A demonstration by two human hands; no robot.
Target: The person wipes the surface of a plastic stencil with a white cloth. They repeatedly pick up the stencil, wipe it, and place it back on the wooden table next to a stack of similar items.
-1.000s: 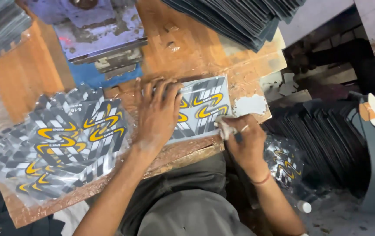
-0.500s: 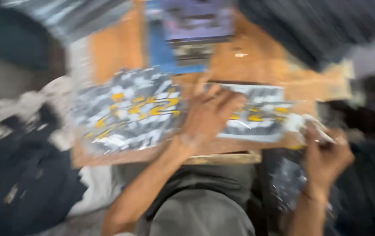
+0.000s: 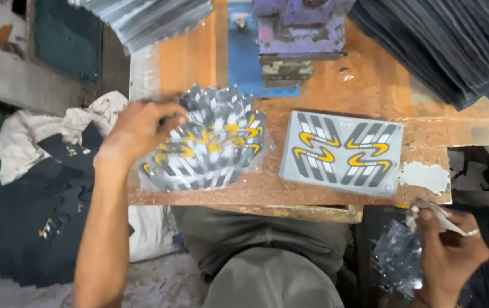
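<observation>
A grey printed sheet (image 3: 341, 151) with yellow and black curved stripes lies flat on the wooden table (image 3: 370, 102), with no hand on it. To its left sits a fanned pile of similar printed sheets (image 3: 216, 148). My left hand (image 3: 139, 128) reaches over the pile's left edge, fingers curled onto a top sheet. My right hand (image 3: 447, 251) is below the table's front edge at the lower right, pinching a thin white peeled strip (image 3: 447, 219).
A blue and purple press machine (image 3: 293, 40) stands at the table's back. Dark sheet stacks (image 3: 444, 45) fill the back right, a grey stack (image 3: 142, 17) the back left. Dark cloth pieces (image 3: 51, 217) lie left, crumpled clear plastic (image 3: 398, 256) lower right.
My left hand left the single grey sheet and moved left onto the fanned pile. My right hand dropped off the table's right end with the white strip.
</observation>
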